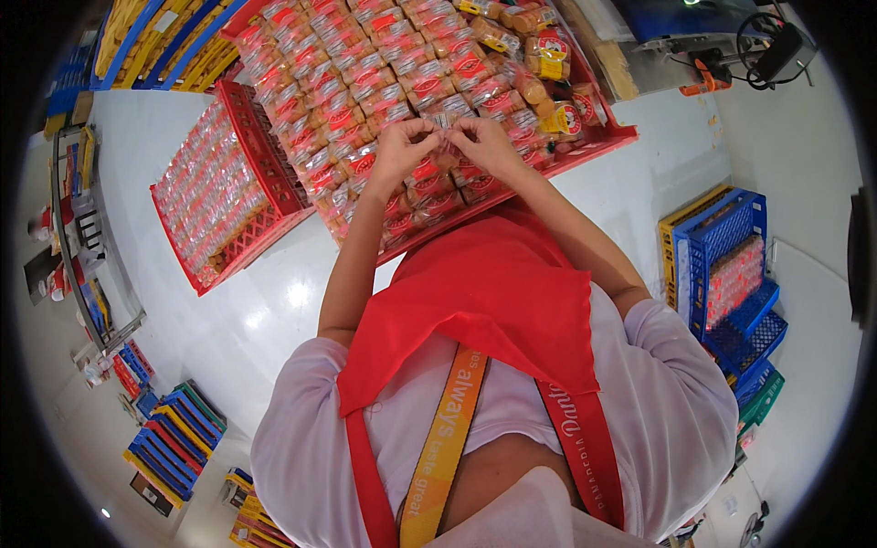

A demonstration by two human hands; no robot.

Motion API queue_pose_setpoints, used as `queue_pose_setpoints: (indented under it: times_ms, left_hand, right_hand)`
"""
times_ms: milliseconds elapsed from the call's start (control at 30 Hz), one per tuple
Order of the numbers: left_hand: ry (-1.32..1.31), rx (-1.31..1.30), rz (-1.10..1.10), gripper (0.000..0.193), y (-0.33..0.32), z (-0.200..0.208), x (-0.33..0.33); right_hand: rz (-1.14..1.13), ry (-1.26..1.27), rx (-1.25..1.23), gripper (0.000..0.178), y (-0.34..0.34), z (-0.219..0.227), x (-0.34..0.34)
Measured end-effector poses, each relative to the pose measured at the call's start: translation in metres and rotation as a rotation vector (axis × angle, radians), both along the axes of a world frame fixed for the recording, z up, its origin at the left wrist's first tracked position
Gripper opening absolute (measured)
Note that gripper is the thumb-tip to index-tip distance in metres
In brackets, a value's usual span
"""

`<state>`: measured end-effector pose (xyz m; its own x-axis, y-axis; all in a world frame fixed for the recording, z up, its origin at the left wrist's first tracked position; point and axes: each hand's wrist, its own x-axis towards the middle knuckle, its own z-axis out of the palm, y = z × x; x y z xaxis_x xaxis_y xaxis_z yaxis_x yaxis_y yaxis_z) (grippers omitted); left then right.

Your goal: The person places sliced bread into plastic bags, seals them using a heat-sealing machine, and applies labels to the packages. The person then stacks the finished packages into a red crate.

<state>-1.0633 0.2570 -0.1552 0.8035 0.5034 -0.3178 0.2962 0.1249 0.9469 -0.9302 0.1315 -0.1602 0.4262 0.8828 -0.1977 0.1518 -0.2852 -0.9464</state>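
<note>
Red tray (pixel 598 146) is carrying clear packets (pixel 365 68) showing tan biscuits and red-and-white labels. A second red crate (pixel 260 146) is sitting left of it. Red apron (pixel 493 292) is lying over a pale lilac shirt (pixel 676 402), orange lanyard (pixel 448 438) crossing it. Blue crates (pixel 726 228) are stacking beside a yellow crate (pixel 676 224) on the white floor (pixel 237 320).

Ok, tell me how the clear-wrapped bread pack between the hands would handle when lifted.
The bread pack, pinched by the left hand and right hand, probably crinkles and gives. Likely light, since fingertips alone hold it. Its glossy film may be slippery.
</note>
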Motion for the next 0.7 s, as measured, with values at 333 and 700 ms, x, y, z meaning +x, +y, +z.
queue_pose_setpoints:
  times_ms: [333,700]
  left_hand:
    - [0.129,0.214,-0.119,0.012,-0.003,0.023,-0.002]
    - [-0.015,0.110,-0.122,0.011,-0.004,0.052,-0.009]
  right_hand:
    - [0.083,0.024,0.095,0.019,-0.005,0.026,0.002]
    - [0.174,-0.008,0.113,0.018,-0.010,0.038,0.000]
